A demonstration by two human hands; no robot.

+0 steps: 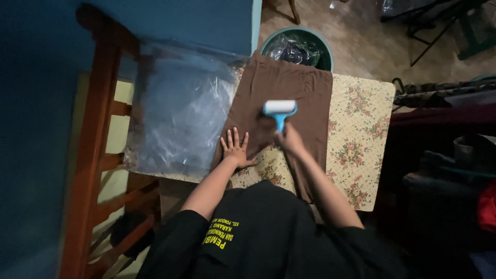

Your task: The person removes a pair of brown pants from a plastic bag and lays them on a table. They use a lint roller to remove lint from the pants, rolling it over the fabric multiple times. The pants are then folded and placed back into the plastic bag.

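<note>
A brown garment (289,88) lies spread flat on a table covered with a floral cloth (361,119). My left hand (236,148) rests flat on the garment's near left edge, fingers spread. My right hand (289,138) grips the blue handle of a lint roller (279,109), whose white roll sits on the middle of the garment. My forearms reach out from black sleeves.
A large clear plastic bag (181,116) lies on the table's left part. A wooden chair (103,134) stands to the left against a blue wall. A green bin (297,46) lined with plastic stands beyond the table. Dark clutter fills the right side.
</note>
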